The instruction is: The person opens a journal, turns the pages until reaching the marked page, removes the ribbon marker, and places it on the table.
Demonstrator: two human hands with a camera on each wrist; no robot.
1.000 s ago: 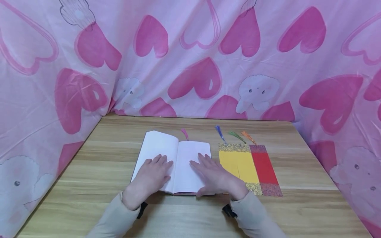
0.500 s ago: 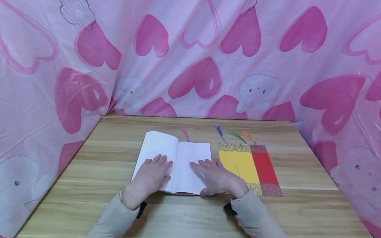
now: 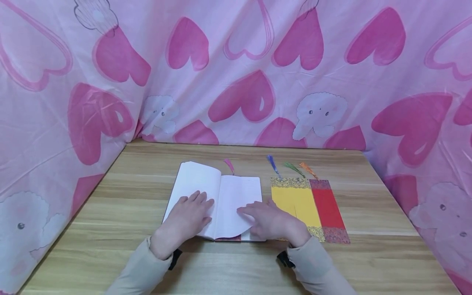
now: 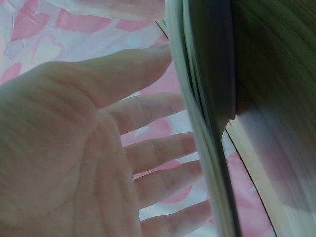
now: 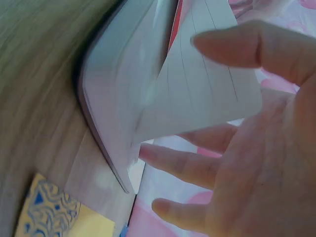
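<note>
An open notebook [image 3: 195, 176] with blank-looking left page lies before me. My left hand [image 3: 186, 217] rests flat on that page, fingers straight; in the left wrist view its fingertips reach over the notebook's edge [image 4: 190, 84]. My right hand [image 3: 274, 221] holds the lower right corner of a right-hand page [image 3: 232, 196] off the pages below. In the right wrist view the thumb [image 5: 227, 47] is on the page's lined underside and fingers are behind it. Under the raised page shows part of a red bookmark [image 3: 228, 239]; a pink tassel [image 3: 229, 166] sticks out at the notebook's top.
To the right lie yellow bookmarks [image 3: 295, 200] and a red bookmark [image 3: 330, 209], side by side, with blue [image 3: 272, 164], green [image 3: 293, 169] and orange tassels [image 3: 308, 169]. A pink heart-print cloth [image 3: 236, 82] surrounds the wooden table [image 3: 376, 213].
My right hand's fingers have drawn together at the page's lower right corner, and that corner has lifted toward the left, uncovering the red bookmark's end. My left hand has stayed in place.
</note>
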